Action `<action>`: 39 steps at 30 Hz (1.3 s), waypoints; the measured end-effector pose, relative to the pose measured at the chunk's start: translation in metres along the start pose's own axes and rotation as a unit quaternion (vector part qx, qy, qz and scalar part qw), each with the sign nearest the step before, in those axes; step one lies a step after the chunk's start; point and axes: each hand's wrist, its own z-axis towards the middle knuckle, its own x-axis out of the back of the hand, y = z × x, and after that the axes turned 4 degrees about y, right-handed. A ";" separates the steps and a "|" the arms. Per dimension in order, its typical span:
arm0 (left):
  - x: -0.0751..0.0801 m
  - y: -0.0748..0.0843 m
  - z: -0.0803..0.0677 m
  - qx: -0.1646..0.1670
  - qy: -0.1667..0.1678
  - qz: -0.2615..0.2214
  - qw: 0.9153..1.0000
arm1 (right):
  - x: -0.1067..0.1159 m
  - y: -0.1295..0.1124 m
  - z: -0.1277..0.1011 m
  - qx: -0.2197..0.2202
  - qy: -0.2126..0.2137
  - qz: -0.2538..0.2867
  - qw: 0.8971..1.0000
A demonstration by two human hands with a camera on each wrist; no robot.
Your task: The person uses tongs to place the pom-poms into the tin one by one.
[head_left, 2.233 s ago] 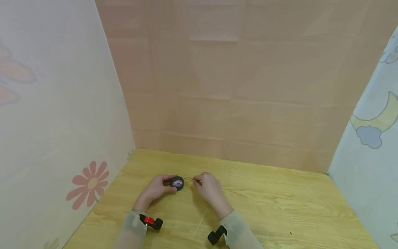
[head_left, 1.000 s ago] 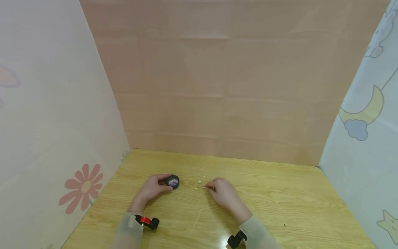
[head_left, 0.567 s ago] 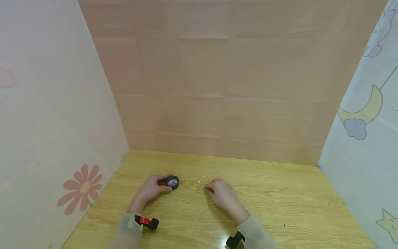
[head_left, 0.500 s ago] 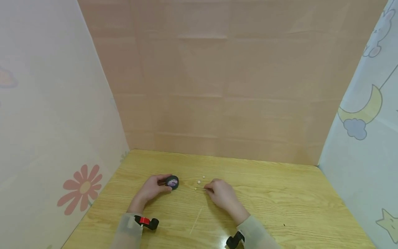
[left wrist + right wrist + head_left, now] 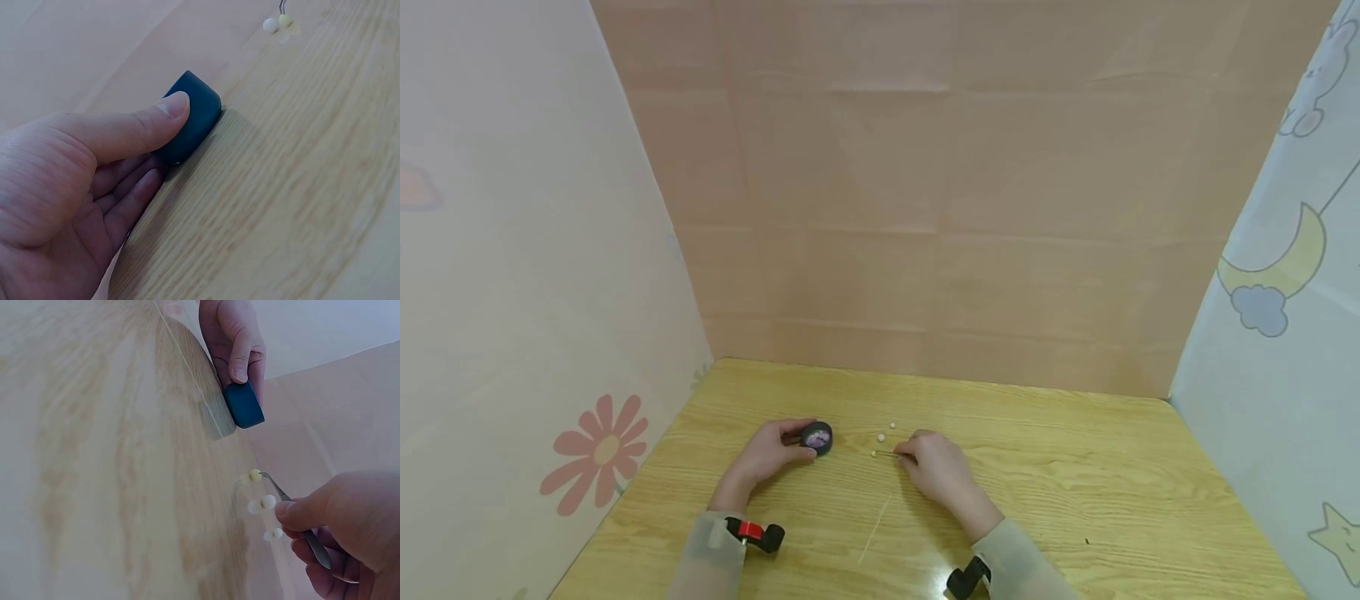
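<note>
The right hand (image 5: 350, 531) pinches metal tweezers (image 5: 300, 515) between thumb and curled fingers, and the tips sit on or right at one small cream bead (image 5: 254, 475) on the table (image 5: 1075, 500). Whether the tips have actually closed on that bead is too fine to tell. Two more beads (image 5: 267, 502) lie just beside the tweezers' shaft, close to the thumb.

Taking the held bead as the landmark: the left hand (image 5: 767, 457) is off to its left, thumb on top and fingers underneath a small round dark-blue case (image 5: 189, 117), which rests on the table with its open face, showing something purplish inside, turned toward the bead. A thin pale stick or thread (image 5: 874, 529) lies on the wood nearer the person than the bead, between the two forearms. A black clip with a red part (image 5: 754, 533) sits at the left wrist, and another black clip (image 5: 964, 578) at the right.

The likely trouble is the bead itself. It is round, smooth and tiny, so a squeeze slightly off centre would probably shoot it out of the tips and across the table. The thumb or shaft could also nudge the two loose beads and set them rolling. If the left hand relaxes, the case may tip or shift.
</note>
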 end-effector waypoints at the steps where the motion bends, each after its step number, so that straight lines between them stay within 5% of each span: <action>1: 0.000 0.000 0.000 -0.001 0.000 0.000 1.000 | 0.000 0.000 0.000 0.001 0.000 -0.001 1.000; 39: 0.001 0.004 -0.002 0.000 0.001 0.005 1.000 | 0.006 -0.003 0.002 -0.009 0.002 0.032 0.999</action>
